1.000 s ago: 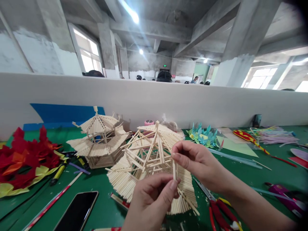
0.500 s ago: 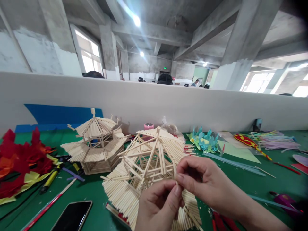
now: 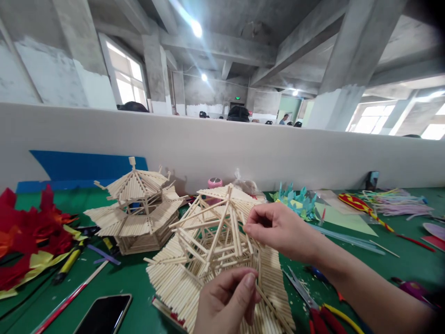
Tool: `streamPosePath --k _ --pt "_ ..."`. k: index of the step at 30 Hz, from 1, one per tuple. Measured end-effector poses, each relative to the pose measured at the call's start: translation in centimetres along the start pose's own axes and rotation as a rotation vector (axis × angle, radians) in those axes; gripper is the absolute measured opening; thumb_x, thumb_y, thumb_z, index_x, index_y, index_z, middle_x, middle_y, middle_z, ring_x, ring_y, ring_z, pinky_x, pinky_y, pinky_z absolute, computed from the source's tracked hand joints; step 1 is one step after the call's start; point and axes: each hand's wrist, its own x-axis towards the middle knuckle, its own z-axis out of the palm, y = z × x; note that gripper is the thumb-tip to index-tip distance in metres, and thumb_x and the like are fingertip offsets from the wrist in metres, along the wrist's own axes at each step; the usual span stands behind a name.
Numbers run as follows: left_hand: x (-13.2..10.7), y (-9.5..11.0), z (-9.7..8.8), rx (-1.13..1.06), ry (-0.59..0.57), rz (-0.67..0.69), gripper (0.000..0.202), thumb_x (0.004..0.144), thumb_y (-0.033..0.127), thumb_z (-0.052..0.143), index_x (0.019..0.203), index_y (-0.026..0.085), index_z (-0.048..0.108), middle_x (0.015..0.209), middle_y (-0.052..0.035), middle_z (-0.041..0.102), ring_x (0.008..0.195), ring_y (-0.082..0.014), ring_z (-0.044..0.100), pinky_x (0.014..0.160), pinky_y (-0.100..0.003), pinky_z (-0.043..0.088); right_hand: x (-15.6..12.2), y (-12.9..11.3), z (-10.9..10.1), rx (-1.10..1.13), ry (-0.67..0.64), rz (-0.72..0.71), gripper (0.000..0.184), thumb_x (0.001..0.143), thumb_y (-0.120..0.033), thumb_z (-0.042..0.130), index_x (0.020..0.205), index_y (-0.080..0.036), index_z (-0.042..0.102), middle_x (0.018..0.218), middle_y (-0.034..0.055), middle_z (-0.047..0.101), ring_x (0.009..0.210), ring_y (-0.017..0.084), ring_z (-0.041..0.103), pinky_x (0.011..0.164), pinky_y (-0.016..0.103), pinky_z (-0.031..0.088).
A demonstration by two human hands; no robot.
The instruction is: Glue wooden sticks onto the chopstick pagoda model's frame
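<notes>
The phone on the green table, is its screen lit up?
No, the phone lies face up near the left hand with a dark, blank screen that only reflects the room.

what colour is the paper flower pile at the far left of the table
The paper flower pile is mostly red, with orange and yellow pieces; the head view shows it.

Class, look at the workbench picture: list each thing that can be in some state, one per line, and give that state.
Near stick pavilion: unfinished, roof frame open, standing on the table.
Far stick pavilion: complete, upright.
Phone: screen dark, lying flat.
Scissors: lying flat, blades look closed.
Left hand: fingers pinched at the near pavilion's edge.
Right hand: fingertips pinched at its roof frame.
</notes>
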Motion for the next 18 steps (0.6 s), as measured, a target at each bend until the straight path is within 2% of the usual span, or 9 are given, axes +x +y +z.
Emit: streamPosePath --k 7,13,18 --pt "0.2 0.3 0.8 -0.089 0.024 -0.016 0.021 0.046 0.031 0.083 0.059 0.019 0.073 0.044 0.0026 0.062 0.038 -0.0023 0.046 0.04 -0.012 0.035 0.5 -0.4 0.1 -0.104 -0.003 0.028 0.012 0.07 -0.018 0.051 0.058 -0.018 0.047 0.051 -0.0059 0.041 0.047 0.007 0.035 0.043 0.021 0.027" --pt "0.2 0.6 1.1 -0.158 0.07 -0.042 0.022 0.041 0.026 0.085 0.057 0.018 0.073 0.046 0.0017 0.063 0.042 -0.0044 0.053 0.04 -0.011 0.038 0.6 -0.7 -0.1 -0.169 -0.02 0.034 0.014 0.068 -0.018 0.051 0.056 -0.019 0.045 0.051 -0.006 0.041 0.047 0.007 0.036 0.042 0.02 0.027" --pt "0.2 0.8 1.5 -0.179 0.078 -0.025 0.021 0.041 0.024 0.085 0.056 0.016 0.072 0.045 0.0009 0.063 0.04 -0.0039 0.05 0.039 -0.011 0.038 0.7 -0.8 -0.1 -0.214 -0.016 0.034 0.014 0.068 -0.019 0.052 0.056 -0.019 0.046 0.051 -0.0057 0.042 0.047 0.007 0.037 0.043 0.02 0.028"
